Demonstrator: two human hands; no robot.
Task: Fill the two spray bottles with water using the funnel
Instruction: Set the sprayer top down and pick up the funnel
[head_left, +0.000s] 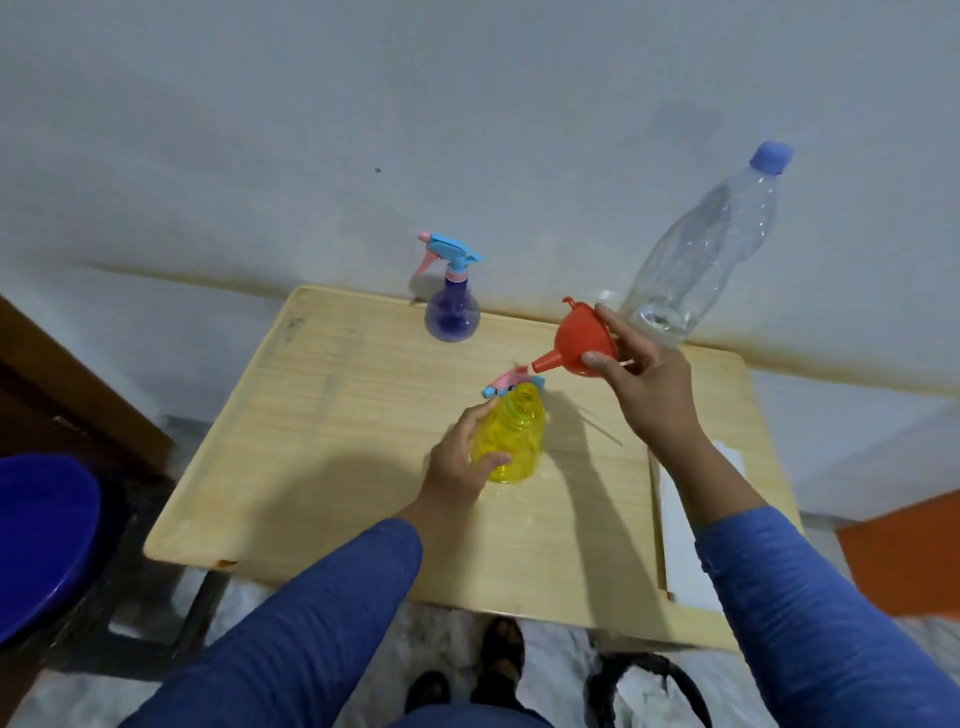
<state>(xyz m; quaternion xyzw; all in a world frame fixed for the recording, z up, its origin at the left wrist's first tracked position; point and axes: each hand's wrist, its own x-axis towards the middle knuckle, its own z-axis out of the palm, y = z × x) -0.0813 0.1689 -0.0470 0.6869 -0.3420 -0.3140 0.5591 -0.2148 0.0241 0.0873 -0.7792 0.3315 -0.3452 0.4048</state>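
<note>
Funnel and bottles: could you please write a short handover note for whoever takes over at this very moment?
Left hand grips the open yellow spray bottle, upright on the table; its spray head lies just behind.
Right hand holds the red funnel in the air, spout aimed toward the yellow bottle's neck.
Purple spray bottle stands at the back, head still on.
Water bottle stands capped.
Done: yellow bottle opened.
Left: seat funnel, fill both.

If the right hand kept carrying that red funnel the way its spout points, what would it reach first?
Probably the open neck of the yellow plastic spray bottle, gripped by the left hand. The right hand aims the red plastic funnel down-left; depth is uncertain.
</note>
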